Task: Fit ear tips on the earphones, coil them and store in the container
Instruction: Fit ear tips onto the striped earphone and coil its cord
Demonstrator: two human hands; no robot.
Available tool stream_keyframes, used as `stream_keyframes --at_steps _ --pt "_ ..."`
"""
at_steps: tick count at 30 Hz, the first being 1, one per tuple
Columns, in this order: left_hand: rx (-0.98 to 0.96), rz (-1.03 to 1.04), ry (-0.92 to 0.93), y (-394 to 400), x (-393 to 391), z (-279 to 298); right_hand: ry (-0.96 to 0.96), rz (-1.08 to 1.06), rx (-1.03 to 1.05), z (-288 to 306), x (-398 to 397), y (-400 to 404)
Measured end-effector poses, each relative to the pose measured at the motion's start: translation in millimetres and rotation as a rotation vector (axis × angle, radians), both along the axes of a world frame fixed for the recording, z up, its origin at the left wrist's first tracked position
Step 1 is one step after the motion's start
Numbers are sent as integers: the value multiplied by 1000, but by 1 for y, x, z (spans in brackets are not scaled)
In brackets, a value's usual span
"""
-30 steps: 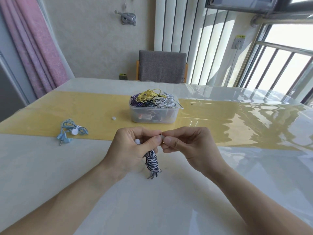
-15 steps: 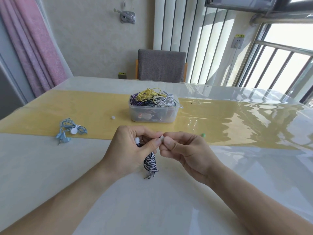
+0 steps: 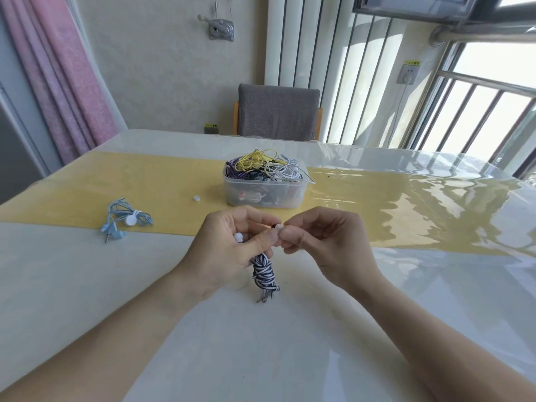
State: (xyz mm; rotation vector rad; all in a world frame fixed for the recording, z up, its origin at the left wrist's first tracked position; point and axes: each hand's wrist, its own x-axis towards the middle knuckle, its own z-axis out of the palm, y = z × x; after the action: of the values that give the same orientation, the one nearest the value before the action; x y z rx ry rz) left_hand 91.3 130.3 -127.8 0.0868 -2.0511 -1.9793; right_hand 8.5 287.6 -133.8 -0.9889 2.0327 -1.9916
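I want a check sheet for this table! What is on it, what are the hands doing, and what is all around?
Surface: white table with a yellow runner under a shiny clear cover.
Job's things: clear container heaped with tangled earphones; striped coiled earphones hanging from the left hand; white ear tip pinched between both hands.
Clutter: blue earphones coiled on the runner; loose white ear tip left of the container.
Grippers: left hand holds the striped coil; right hand pinches the tip.
Cables: a white wire hangs over the container's right rim.
Surroundings: grey chair, pink curtain, barred window.
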Motion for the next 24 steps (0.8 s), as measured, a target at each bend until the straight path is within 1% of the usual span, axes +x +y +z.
stream_keyframes --at_steps 2,7,17,24 --pt "27 -7 -4 1 0 0 -33 35 -40 1 0 -1" --pt "-12 33 16 -1 -2 -1 -37 79 -3 0 -4 3" --pt "70 42 27 1 -5 -4 -88 137 -42 2 -5 5" --pt "91 52 65 2 -4 -4 -195 188 -103 0 -7 3"
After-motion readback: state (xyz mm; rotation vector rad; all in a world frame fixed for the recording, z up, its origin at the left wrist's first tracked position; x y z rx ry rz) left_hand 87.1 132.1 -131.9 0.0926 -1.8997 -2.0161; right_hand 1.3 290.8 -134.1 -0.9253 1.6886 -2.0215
